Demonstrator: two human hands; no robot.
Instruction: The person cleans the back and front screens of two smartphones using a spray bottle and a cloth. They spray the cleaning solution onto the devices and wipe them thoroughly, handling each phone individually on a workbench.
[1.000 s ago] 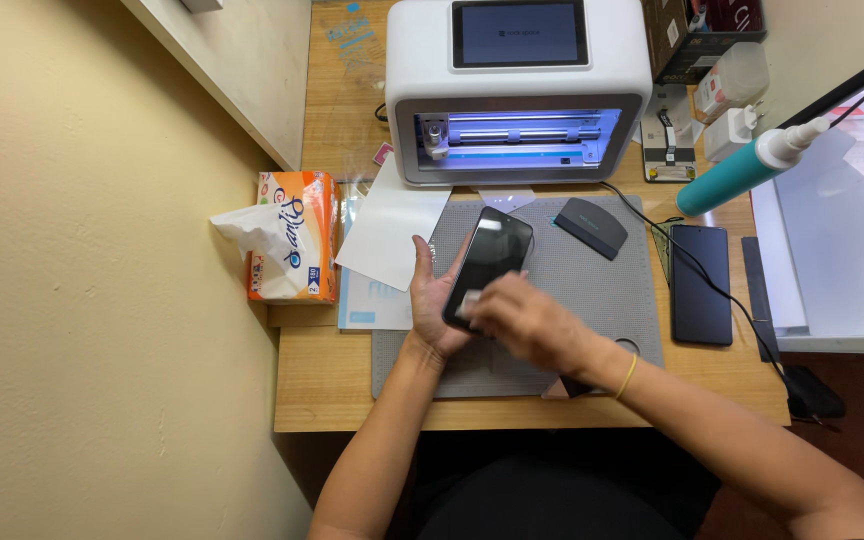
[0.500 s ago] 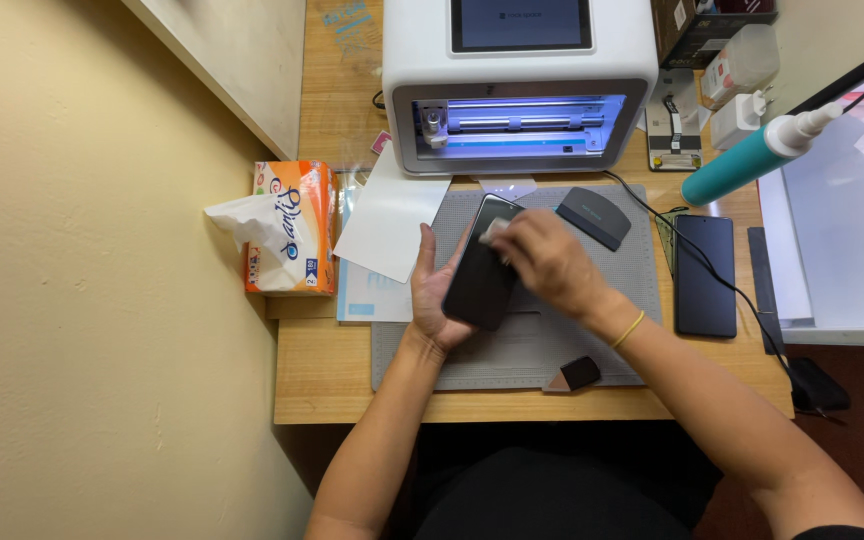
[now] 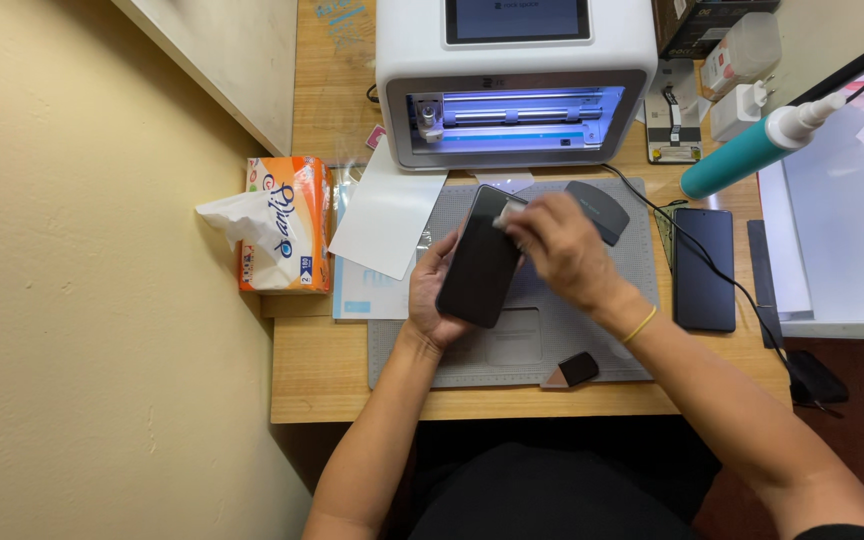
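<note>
Sitting at a wooden desk (image 3: 322,370), a person works over a grey mat (image 3: 532,350). At far left lies an orange tissue pack (image 3: 282,235), then a white sheet (image 3: 387,215). The left hand (image 3: 432,300) is wrapped around a dark phone (image 3: 480,258), gripping its edges and holding it tilted above the mat. The right hand (image 3: 562,250) pinches a small white wipe (image 3: 508,215) against the phone's top end. Behind stands a white machine (image 3: 517,80); further right lie a second phone (image 3: 704,270) and a teal bottle (image 3: 752,150).

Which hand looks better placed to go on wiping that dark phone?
Probably the right hand: it presses a small white wipe on the phone's top end. The left hand cradles the phone underneath.
</note>
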